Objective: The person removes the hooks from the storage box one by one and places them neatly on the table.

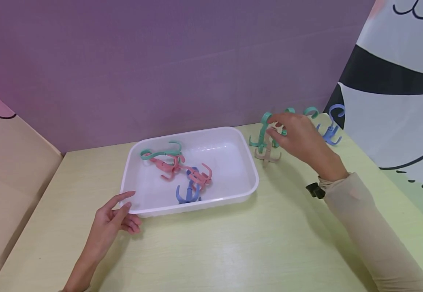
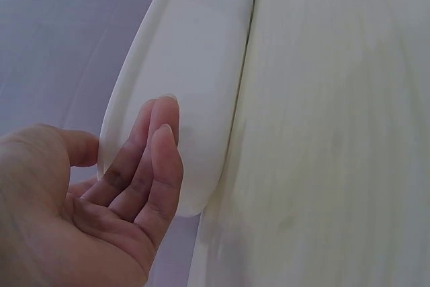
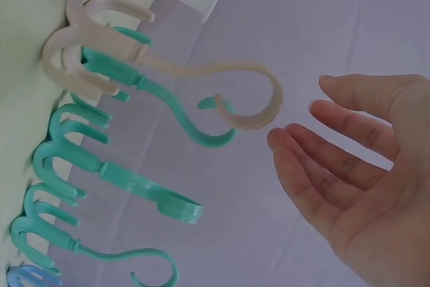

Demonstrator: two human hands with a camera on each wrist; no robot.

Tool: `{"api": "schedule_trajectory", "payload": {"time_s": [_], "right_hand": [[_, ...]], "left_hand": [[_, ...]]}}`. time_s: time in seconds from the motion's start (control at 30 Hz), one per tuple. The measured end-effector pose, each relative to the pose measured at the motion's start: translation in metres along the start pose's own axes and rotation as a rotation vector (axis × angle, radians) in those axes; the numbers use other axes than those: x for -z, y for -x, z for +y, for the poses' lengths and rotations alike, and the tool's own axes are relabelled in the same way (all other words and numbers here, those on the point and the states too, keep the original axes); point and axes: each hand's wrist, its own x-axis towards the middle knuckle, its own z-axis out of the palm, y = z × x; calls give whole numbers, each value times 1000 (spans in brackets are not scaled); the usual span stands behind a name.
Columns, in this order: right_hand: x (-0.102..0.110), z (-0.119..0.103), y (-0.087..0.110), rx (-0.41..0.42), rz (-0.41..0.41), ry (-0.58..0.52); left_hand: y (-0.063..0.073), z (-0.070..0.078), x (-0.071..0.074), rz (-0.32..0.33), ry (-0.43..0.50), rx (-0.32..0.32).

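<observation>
Standing beside right fingers [image 3: 295, 176]: beige hook [image 3: 115, 43]

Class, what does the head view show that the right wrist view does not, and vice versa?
Only the head view shows the left hand, the inside of the white tray, and the two pink hooks, blue hook and green hook lying in it.

Only the right wrist view shows the palm of the right hand and the full curl of the beige hook, which fingers partly cover in the head view.

Both share the right hand, the beige hook, the standing green hooks, the standing blue hook and the purple backdrop.
</observation>
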Motion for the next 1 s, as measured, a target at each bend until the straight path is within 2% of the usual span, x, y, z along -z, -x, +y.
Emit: {"api": "schedule_trajectory", "payload": {"time_s": [0.33,1.0], "right_hand": [[-5,-19,2,126,102,-14],[-21,-58,6,225,5,-55]], "left_hand": [[2,0,-1,11,-8,4],[1,-3,1,10,-3,7]]}}
